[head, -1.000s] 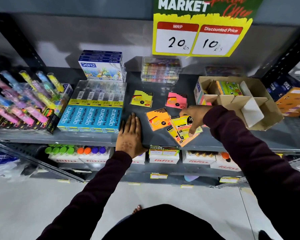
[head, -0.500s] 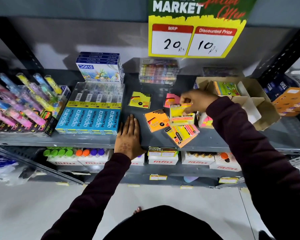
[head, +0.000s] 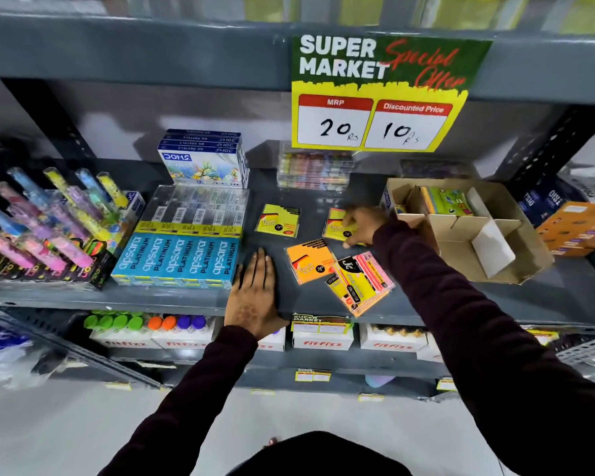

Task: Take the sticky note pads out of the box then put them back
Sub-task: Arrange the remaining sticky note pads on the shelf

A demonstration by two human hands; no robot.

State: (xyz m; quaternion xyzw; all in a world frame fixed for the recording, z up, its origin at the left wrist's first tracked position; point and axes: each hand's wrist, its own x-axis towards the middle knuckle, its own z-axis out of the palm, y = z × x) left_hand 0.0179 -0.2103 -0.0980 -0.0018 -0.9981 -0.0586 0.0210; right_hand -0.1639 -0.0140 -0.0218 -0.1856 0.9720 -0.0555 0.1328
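An open cardboard box [head: 516, 259] with dividers stands on the right of the grey shelf and holds green and yellow pads [head: 447, 201]. My right hand [head: 363, 225] grips a yellow sticky note pad [head: 335, 228] low over the shelf, just left of the box. A second yellow pad [head: 278, 223], an orange pad [head: 308, 261] and a yellow-and-pink pack of sticky notes [head: 361, 283] lie on the shelf. Near the front edge, my left hand [head: 255, 290] rests flat with nothing in it.
Blue Apsara pencil boxes [head: 176, 257] and clear packs lie left of my left hand. A rack of coloured tubes [head: 45, 228] is far left. Doms boxes [head: 203, 159] and clear cases [head: 315, 170] stand behind. Orange boxes [head: 577, 228] sit right of the carton.
My right hand lifted a yellow pad from the front pile and carried it back and down onto the spot where a pink pad lay. The left hand stayed flat.
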